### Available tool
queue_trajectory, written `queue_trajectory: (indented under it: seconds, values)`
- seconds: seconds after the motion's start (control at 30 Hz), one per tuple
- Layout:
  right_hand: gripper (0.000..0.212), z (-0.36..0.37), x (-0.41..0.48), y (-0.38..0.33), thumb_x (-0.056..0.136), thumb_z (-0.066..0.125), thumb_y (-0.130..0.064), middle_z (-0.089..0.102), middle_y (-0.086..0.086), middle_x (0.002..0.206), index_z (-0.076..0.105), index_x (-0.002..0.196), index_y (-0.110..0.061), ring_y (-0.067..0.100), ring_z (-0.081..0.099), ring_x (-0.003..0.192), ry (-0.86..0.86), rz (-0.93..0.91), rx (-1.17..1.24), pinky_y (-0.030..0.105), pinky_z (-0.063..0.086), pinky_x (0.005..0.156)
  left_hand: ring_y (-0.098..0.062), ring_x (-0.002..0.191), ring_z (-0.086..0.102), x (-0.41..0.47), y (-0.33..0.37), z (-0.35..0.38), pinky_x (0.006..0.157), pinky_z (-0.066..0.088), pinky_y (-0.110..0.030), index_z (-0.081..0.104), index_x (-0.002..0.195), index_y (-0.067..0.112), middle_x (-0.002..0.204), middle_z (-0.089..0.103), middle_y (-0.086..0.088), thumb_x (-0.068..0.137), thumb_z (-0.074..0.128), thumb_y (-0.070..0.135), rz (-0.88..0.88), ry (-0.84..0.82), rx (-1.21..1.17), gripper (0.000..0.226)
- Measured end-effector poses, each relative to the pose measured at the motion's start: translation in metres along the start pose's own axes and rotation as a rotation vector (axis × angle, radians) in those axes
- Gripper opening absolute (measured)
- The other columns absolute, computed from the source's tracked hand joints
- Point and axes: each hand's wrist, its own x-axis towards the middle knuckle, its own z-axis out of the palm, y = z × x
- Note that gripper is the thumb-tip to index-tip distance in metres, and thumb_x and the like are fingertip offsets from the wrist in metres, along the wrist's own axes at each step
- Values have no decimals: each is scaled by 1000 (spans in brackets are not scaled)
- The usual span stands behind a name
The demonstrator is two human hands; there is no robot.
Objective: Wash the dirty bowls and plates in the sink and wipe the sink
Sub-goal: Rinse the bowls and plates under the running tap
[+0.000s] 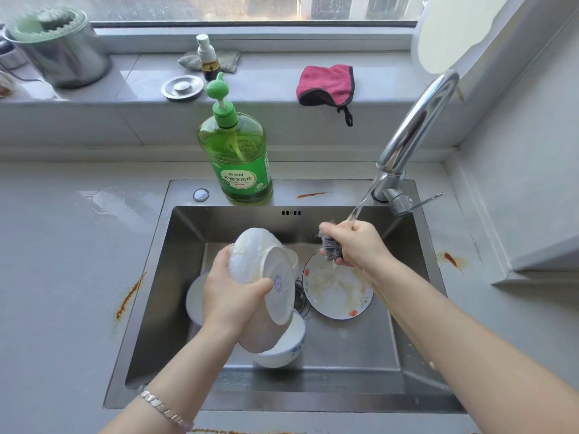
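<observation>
Left hand (232,296) curls round a dirty bowl (260,267), tilted, down-left of the faucet (416,126). Right hand (360,245) fist-grips a dark scrubber (330,247) under the faucet's stream. Best: soak scrubber thru, then scrub bowl inside & out.

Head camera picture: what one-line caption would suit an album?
Over the sink, left hand holds a dirty bowl while right hand wets a dark scrubber under the running tap.

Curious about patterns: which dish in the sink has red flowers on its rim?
The flat white plate lying beneath the right hand; the others show only white or blue.
</observation>
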Motion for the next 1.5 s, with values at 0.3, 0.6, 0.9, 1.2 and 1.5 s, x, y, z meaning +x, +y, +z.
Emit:
queue_trajectory:
  seconds: [0.3,0.6,0.9,1.2,1.5]
  values:
    - [32,-36,-15,37,62,63,-12,43,9,117,52,91,-21,16,54,86,-172,88,-686,27,52,64,-14,91,51,-9,-3,9,68,37,-14,48,127,25,106,55,8,69,74,8,9,-35,41,65]
    - [44,-83,-41,91,65,83,-23,54,0,100,54,97,-17,16,51,86,43,6,-854,23,39,71,-16,96,52,-28,-8,37,81,39,-26,48,125,30,106,54,8,68,74,9,1,-114,79,67]
    - [51,-185,-9,107,74,76,-13,59,23,113,56,120,0,34,52,110,494,48,-549,30,38,86,-16,91,52,-30,5,60,75,36,-25,49,115,32,95,53,12,67,74,6,33,-111,112,60]
    - [61,-171,9,80,85,65,-33,51,16,121,42,135,-6,33,39,120,610,-101,-751,38,30,99,-17,90,54,-18,19,68,75,39,-26,51,121,30,95,55,12,68,73,6,30,-76,78,62]
    - [37,-120,86,-2,98,42,-39,60,14,73,45,98,-1,18,58,55,472,208,379,20,51,51,-14,90,53,-7,32,61,76,39,-25,47,112,36,91,49,25,67,73,5,56,-81,42,60]
